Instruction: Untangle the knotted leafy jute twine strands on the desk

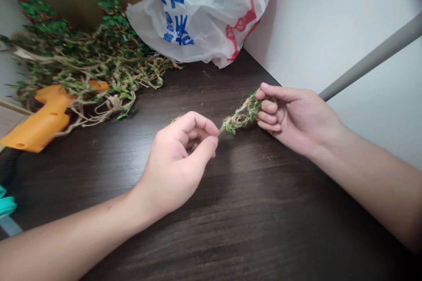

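Note:
A small bundle of leafy jute twine, tan with little green leaves, is stretched between my two hands above the dark tabletop. My left hand pinches its near end between thumb and forefinger. At the other end, my right hand grips the bundle with thumb and curled fingers. A bit of green and tan shows behind my left knuckles; most of it is hidden.
A tangled heap of the same twine lies at the back left, beside an orange glue gun and two green tinsel cones. A white plastic bag stands at the back. Turquoise scissor handles show at the left edge.

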### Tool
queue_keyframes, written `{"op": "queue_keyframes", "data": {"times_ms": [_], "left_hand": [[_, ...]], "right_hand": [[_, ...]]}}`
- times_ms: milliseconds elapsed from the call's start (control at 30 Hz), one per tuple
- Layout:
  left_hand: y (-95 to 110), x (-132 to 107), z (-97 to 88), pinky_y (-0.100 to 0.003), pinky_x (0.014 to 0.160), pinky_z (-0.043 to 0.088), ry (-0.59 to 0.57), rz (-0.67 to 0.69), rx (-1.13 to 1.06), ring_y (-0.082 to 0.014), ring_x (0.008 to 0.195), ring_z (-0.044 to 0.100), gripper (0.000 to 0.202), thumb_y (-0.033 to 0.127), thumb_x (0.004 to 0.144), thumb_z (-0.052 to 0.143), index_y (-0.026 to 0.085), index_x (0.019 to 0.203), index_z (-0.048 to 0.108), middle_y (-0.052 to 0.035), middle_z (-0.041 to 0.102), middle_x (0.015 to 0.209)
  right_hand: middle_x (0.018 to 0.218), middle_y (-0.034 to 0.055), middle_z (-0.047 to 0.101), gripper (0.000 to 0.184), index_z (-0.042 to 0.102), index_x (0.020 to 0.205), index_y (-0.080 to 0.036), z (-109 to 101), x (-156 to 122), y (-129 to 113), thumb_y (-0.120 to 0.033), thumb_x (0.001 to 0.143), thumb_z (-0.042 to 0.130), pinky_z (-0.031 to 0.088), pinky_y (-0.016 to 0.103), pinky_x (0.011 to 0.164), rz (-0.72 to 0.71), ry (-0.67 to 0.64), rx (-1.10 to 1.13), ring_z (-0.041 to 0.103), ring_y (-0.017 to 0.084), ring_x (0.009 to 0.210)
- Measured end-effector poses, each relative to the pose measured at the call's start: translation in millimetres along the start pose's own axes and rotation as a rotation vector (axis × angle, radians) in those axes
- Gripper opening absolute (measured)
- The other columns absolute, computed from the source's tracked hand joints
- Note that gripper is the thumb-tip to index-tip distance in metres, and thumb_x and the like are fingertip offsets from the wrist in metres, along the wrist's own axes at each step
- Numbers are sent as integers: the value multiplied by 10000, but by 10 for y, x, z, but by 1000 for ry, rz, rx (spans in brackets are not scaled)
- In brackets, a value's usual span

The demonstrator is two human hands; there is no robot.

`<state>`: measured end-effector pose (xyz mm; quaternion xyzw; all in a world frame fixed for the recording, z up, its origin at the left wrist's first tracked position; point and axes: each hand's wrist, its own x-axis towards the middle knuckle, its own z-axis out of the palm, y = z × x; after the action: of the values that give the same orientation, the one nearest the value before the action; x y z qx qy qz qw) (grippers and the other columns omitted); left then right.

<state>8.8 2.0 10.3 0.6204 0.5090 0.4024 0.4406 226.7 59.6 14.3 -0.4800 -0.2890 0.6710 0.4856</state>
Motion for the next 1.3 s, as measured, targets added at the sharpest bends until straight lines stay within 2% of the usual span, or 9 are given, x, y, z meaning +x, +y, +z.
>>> {"op": "queue_keyframes", "data": {"times_ms": [167, 333, 600, 767, 900, 967, 1100, 1200, 1300], "left_hand": [[-2, -6, 4, -232, 478, 377, 2, 0, 11, -105, 530, 543, 44, 204, 899, 703, 192, 886, 663, 7, 690, 692], [-4, -17, 7, -231, 484, 377, -11, 9, 21, -97, 528, 531, 35, 196, 905, 692, 193, 889, 661, 10, 689, 703], [-10, -12, 3, -230, 508, 380, -11, 44, 10, -97, 566, 542, 116, 137, 885, 675, 196, 814, 604, 16, 661, 703], [-22, -14, -1, -245, 586, 444, -30, 64, 5, -119, 626, 590, 136, 125, 891, 662, 200, 799, 595, 15, 655, 700], [-49, -52, -4, -271, 630, 476, 56, 97, 121, -141, 658, 631, 123, 133, 903, 661, 209, 823, 608, 12, 671, 725], [-66, -66, -4, -291, 681, 503, 152, 124, 220, -160, 720, 668, 84, 140, 912, 662, 216, 934, 634, 1, 709, 809], [-98, -63, 1, -405, 996, 514, 274, 182, 382, -233, 1075, 696, 430, 106, 898, 646, 232, 1301, 567, -61, 731, 1172], [-113, -62, 12, -496, 1153, 432, 279, 255, 470, -298, 1305, 601, 576, 109, 857, 674, 230, 1399, 519, -112, 630, 1410], [-120, -64, 23, -516, 1207, 407, 244, 326, 508, -333, 1399, 534, 651, 128, 823, 715, 236, 1434, 518, -124, 577, 1485]], "right_hand": [[520, -57, 434, 268, 636, 732, -154, 5, -2, -6, -247, 981, 672, 226, 205, 378, -10, 41, 20, 333, 63, 427], [513, -50, 434, 310, 636, 723, -143, 14, -7, -29, -207, 1020, 581, 227, 198, 376, -8, 67, 36, 339, 59, 422], [510, -36, 478, 231, 626, 719, -155, 13, -3, -28, -158, 950, 617, 238, 213, 366, -44, 140, 47, 381, 67, 420], [578, -20, 547, 204, 625, 725, -149, -11, 16, -19, -148, 929, 614, 236, 207, 368, -48, 154, 51, 415, 55, 435], [558, -32, 491, 230, 635, 687, -157, -31, 27, -13, -192, 914, 642, 243, 221, 390, -80, 98, -27, 399, 64, 429], [507, -35, 451, 279, 655, 656, -166, -40, 15, -2, -211, 929, 620, 253, 247, 403, -167, 88, -122, 377, 80, 423], [538, 6, 569, 279, 740, 684, -186, -38, -61, 31, -263, 941, 663, 298, 280, 442, -453, 34, -452, 474, 123, 494], [553, -2, 572, 238, 785, 729, -205, -6, -155, 54, -275, 942, 703, 360, 286, 520, -571, -72, -638, 494, 131, 547], [574, -8, 559, 224, 804, 748, -222, 30, -248, 70, -318, 940, 737, 380, 294, 568, -579, -168, -716, 486, 136, 573]]}}
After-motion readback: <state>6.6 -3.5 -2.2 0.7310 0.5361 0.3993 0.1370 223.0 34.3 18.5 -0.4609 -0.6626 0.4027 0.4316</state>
